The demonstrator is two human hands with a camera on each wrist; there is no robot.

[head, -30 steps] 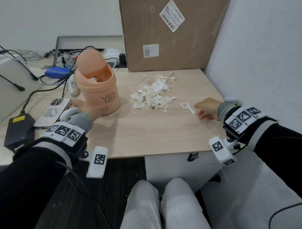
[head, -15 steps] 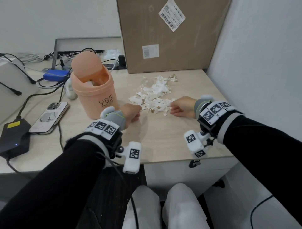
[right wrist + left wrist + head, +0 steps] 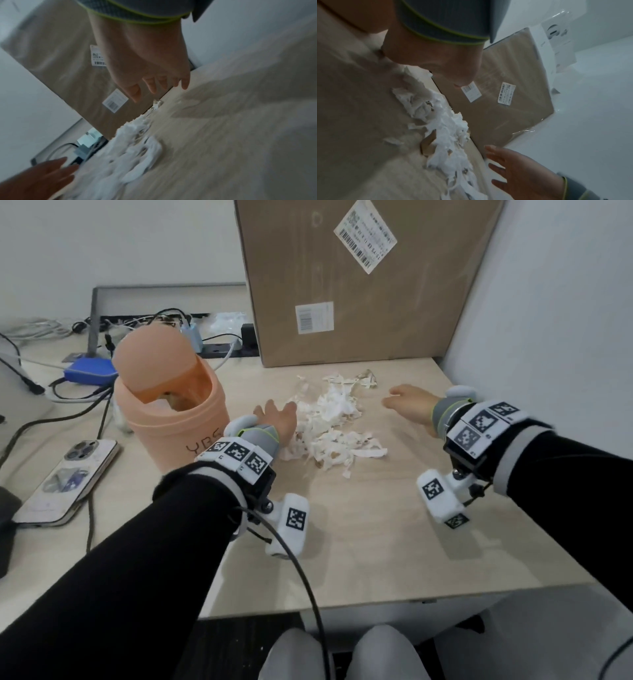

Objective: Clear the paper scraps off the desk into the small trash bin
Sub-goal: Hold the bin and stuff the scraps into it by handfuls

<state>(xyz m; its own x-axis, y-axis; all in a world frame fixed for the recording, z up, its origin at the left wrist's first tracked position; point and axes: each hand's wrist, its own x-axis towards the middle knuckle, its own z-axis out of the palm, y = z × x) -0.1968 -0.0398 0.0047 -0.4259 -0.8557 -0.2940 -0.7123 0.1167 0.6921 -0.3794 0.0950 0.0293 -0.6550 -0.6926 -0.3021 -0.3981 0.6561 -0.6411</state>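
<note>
A heap of torn white paper scraps (image 3: 330, 419) lies mid-desk, also in the left wrist view (image 3: 447, 129) and the right wrist view (image 3: 137, 142). The small peach trash bin (image 3: 171, 409) with its swing lid tipped open stands left of the heap. My left hand (image 3: 275, 416) is at the heap's left edge, fingers straight, holding nothing. My right hand (image 3: 406, 402) hovers right of the heap with spread fingers (image 3: 152, 85), apart from the scraps. Each wrist view also shows the other hand: the right hand (image 3: 513, 169) and the left hand (image 3: 42, 175).
A big cardboard box (image 3: 359, 278) stands at the back against the wall. Left of the bin lie a phone (image 3: 68, 477), a blue device (image 3: 89, 371), cables and a power strip (image 3: 226, 349). The desk front edge (image 3: 376, 601) is near my knees.
Both hands opened from curled fists and moved farther back to either side of the heap. A second ago the left hand was by the bin and the right was beside a stray scrap.
</note>
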